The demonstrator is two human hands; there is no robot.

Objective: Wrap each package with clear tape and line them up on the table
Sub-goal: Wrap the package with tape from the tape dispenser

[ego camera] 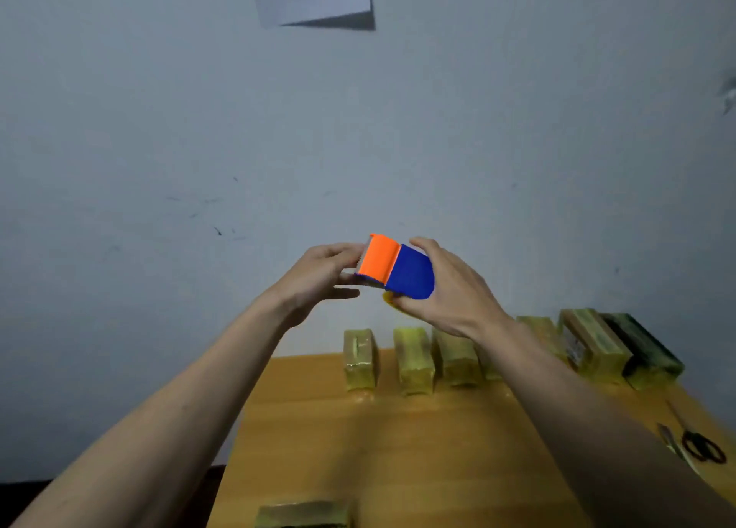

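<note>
my right hand [450, 288] grips the tape dispenser [394, 266] above the desk [398, 448]; my left hand [318, 276] pinches its orange end. wrapped packages [414, 360] line the desk's far edge below.

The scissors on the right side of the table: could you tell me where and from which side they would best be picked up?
Probably by the dark loop handles of the scissors, coming from above and from the near side. They lie flat on the table, handles toward the person and blades pointing toward the wall. Both hands are busy: right hand holds the tape dispenser, left hand at its orange end.
</note>
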